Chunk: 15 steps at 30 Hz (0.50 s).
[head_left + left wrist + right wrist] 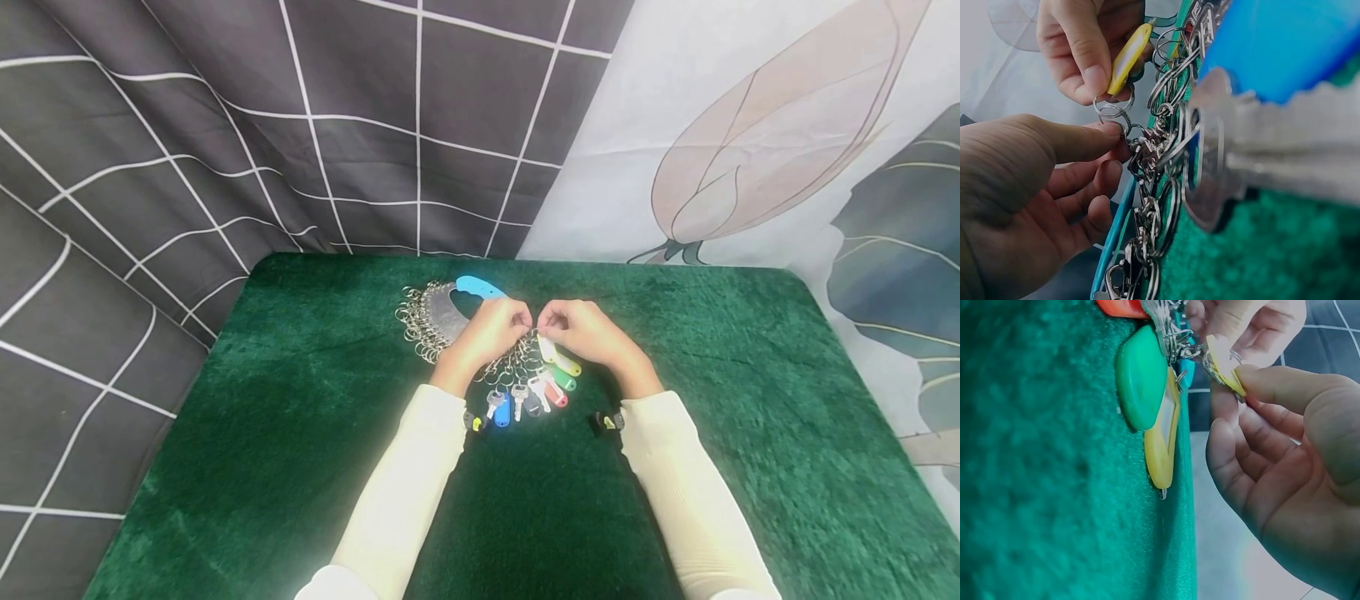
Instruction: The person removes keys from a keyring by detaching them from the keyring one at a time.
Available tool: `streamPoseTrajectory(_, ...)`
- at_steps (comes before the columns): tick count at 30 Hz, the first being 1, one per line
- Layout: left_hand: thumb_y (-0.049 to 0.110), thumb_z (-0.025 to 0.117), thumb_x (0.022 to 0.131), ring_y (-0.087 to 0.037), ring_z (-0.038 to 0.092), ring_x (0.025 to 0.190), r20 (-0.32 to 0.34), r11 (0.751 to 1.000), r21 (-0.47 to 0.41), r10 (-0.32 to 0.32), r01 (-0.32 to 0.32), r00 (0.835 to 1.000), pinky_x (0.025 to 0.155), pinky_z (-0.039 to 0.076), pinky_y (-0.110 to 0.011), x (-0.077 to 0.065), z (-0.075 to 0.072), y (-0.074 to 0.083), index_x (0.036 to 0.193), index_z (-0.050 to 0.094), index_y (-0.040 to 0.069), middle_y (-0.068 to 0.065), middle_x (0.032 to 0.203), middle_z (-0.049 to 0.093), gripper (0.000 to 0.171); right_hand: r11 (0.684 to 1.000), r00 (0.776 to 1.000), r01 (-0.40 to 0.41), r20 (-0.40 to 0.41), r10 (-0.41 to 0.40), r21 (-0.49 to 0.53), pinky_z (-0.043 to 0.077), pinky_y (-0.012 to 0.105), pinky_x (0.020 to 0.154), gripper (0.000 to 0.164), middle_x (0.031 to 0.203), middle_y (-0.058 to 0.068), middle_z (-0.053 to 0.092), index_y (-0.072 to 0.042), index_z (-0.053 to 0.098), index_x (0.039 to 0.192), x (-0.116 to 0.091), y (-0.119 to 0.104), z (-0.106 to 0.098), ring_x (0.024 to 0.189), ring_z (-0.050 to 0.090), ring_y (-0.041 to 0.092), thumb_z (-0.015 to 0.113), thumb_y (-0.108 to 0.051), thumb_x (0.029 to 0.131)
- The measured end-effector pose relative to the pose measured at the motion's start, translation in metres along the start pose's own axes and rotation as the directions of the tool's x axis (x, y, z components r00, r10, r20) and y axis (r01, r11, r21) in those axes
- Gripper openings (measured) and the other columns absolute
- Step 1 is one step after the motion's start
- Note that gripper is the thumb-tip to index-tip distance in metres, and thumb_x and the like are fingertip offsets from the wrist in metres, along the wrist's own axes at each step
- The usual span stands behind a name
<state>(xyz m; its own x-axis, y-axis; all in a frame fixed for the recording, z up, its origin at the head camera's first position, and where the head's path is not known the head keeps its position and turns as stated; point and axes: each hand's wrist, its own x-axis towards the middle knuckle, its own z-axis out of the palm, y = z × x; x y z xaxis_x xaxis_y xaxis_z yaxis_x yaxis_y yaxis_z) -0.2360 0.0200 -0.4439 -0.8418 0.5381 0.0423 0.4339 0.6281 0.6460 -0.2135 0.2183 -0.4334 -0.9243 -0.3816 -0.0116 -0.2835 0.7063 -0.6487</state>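
My left hand [495, 327] pinches a small metal ring [1124, 128] between thumb and forefinger. Facing it, my right hand [579, 327] pinches the split ring [1109, 110] of a yellow key tag [1130, 59]. The two rings overlap between my fingertips. In the right wrist view, the yellow tag [1225, 365] with its pale label hangs by my right thumb. Beside my left hand lies a curved silver key holder plate [445, 315] with a blue handle [480, 287]. Many metal rings and clasps [422, 333] fan out along its edge; my left hand and forearm hide part of it.
On the green cloth-covered table [315, 467], keys [520, 400] and coloured tags fan out below my hands: blue [502, 410], black [532, 405], red [556, 393], green [562, 380] and another yellow tag [567, 365]. A dark checked curtain [360, 167] hangs behind the table.
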Motion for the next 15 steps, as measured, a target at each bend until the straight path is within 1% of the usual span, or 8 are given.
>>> streamPoseTrajectory(3, 0.005, 0.070, 0.095, -0.023, 0.071, 0.097, -0.004, 1.000, 0.001, 0.002, -0.002, 1.000, 0.091, 0.057, -0.036, 0.0006, 0.0001, 0.0004, 0.099, 0.076, 0.007, -0.008, 0.100, 0.077, 0.007, 1.000, 1.000, -0.014, -0.001, 0.014, -0.004, 0.054, 0.038, 0.078, 0.003, 0.090, 0.005, 0.072, -0.012, 0.071, 0.097, 0.0003, 0.0000, 0.0004, 0.084, 0.066, 0.020, 0.067, -0.012, 0.096)
streamPoseTrajectory(7, 0.003, 0.070, 0.094, -0.023, 0.072, 0.094, -0.011, 1.000, 0.001, 0.013, -0.013, 1.000, 0.089, 0.057, -0.034, 0.0006, 0.0002, 0.0015, 0.097, 0.075, 0.007, -0.008, 0.097, 0.077, 0.007, 1.000, 1.000, -0.024, 0.003, 0.024, -0.004, 0.054, 0.037, 0.074, 0.003, 0.089, 0.007, 0.071, -0.010, 0.069, 0.098, 0.0014, 0.0003, 0.0010, 0.081, 0.064, 0.021, 0.067, -0.012, 0.097)
streamPoseTrajectory(11, 0.002, 0.070, 0.092, -0.022, 0.072, 0.090, -0.026, 1.000, -0.008, 0.021, -0.022, 0.999, 0.086, 0.058, -0.034, 0.0000, 0.0004, 0.0023, 0.095, 0.074, 0.008, -0.008, 0.094, 0.077, 0.007, 1.000, 1.000, -0.011, 0.003, 0.011, -0.004, 0.055, 0.038, 0.076, 0.005, 0.091, 0.008, 0.072, -0.009, 0.069, 0.101, 0.0020, 0.0005, 0.0016, 0.083, 0.066, 0.022, 0.066, -0.008, 0.096)
streamPoseTrajectory(15, 0.003, 0.071, 0.091, -0.020, 0.071, 0.087, -0.047, 1.000, 0.003, 0.023, -0.023, 0.999, 0.084, 0.057, -0.034, -0.0005, 0.0007, 0.0022, 0.091, 0.073, 0.010, -0.006, 0.091, 0.076, 0.007, 1.000, 1.000, -0.011, -0.007, 0.011, -0.017, 0.056, 0.040, 0.078, 0.007, 0.094, 0.010, 0.073, -0.009, 0.069, 0.102, 0.0025, 0.0011, 0.0024, 0.086, 0.068, 0.023, 0.066, -0.007, 0.096)
